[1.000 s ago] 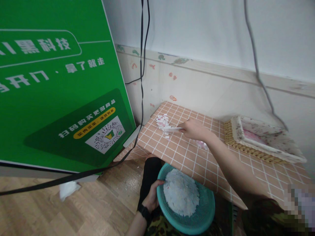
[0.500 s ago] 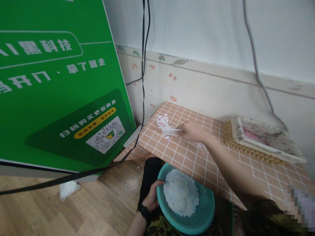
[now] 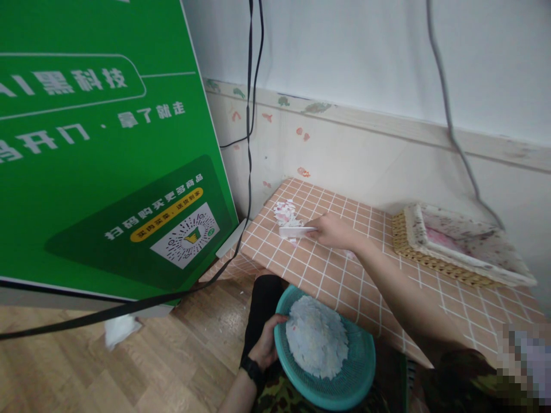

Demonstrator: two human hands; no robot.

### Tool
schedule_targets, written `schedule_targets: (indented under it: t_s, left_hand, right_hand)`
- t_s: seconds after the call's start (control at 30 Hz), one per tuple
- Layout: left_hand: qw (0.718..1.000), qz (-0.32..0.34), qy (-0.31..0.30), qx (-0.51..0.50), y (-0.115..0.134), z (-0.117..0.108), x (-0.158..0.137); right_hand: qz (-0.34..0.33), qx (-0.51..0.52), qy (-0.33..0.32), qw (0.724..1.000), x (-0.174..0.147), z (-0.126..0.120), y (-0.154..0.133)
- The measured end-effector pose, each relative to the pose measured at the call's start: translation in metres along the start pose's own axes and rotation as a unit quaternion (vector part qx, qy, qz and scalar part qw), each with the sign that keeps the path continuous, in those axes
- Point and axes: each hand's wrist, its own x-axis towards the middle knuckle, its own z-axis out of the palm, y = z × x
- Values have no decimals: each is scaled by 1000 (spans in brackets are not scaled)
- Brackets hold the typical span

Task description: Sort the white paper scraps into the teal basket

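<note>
My right hand [image 3: 331, 230] is closed on the end of a flat white card-like piece [image 3: 297, 232], its exact kind unclear, held low over the table. Beside that piece lies a small heap of white and pink paper scraps [image 3: 283, 211], with a few more scraps under its near edge. My left hand [image 3: 269, 342] grips the left rim of a teal plastic basket [image 3: 364, 367], which rests at my lap below the table edge. White, pulpy-looking flakes [image 3: 318, 338] are mounded in the basket.
The table [image 3: 284, 258] wears a brown checked cloth. A wicker basket [image 3: 400, 241] with a fabric lining stands at the right. On the left is a green cabinet [image 3: 129, 143], a black strap [image 3: 249, 160] hanging before it. A white crumpled item [image 3: 121, 331] lies on the floor.
My right hand has shifted the white piece slightly left and turned it a little. My left hand and the teal basket stay in place.
</note>
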Motion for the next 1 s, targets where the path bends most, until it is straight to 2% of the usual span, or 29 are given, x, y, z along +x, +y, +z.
schedule_targets:
  t_s: [0.27, 0.5, 0.67, 0.8, 1.0]
  left_hand:
    - [1000, -3, -13, -1, 0, -3, 1]
    - [1000, -6, 3, -7, 1, 1, -1]
    - [1000, -4, -8, -14, 0, 0, 0]
    - [1000, -5, -13, -9, -1, -3, 2]
    - [1000, 1, -20, -2, -1, -4, 2]
  right_hand:
    - [12, -45, 0, 999, -5, -12, 1]
    - [5, -19, 30, 999, -5, 8, -24]
    - [1, 26, 41, 999, -7, 14, -31]
    - [32, 64, 30, 997, -5, 14, -30]
    - [111, 71, 51, 990, -12, 5, -28]
